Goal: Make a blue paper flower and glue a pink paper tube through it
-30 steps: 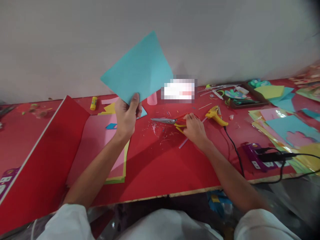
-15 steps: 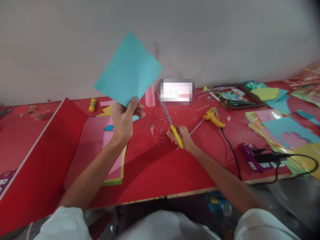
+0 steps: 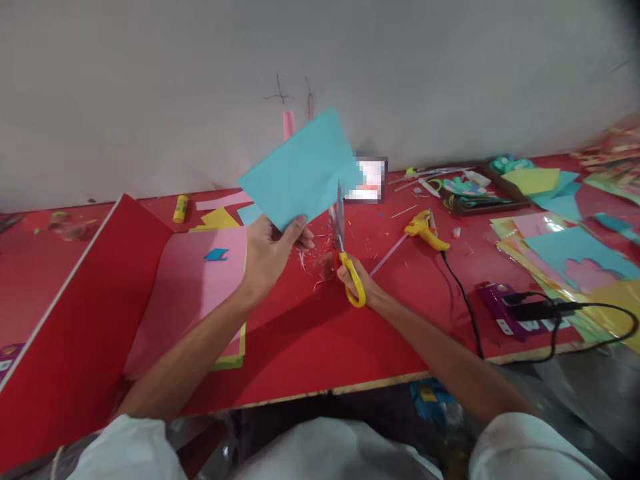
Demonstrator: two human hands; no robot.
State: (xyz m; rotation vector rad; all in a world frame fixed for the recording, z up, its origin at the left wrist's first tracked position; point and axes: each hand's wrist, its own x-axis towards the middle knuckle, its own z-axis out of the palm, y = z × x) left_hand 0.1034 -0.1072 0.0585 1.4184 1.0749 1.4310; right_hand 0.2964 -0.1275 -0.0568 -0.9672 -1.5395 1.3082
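A light-blue sheet of paper (image 3: 305, 170) is pinched at its lower corner by my left hand (image 3: 277, 250), raised above the table. My right hand (image 3: 357, 273) grips a pair of scissors (image 3: 345, 243) with yellow handles. Their blades are parted and point up at the sheet's right edge; whether the paper lies between them I cannot tell. Under my left forearm lies a stack of pink, yellow and green sheets (image 3: 195, 273), with a small dark-blue paper scrap (image 3: 217, 255) on top. Fine paper clippings lie scattered behind and between my hands.
A red board (image 3: 95, 320) stands slanted at the left, near a yellow glue stick (image 3: 181, 209). To the right are a yellow glue gun (image 3: 425, 230), a purple power box (image 3: 515, 313) with black cables, a brown tray (image 3: 490, 207) and coloured papers (image 3: 580, 253). A grey wall (image 3: 150, 100) closes off the back.
The blue sheet has moved right and down in my left hand and turned towards the scissors. The scissor blades have opened and swung more upright.
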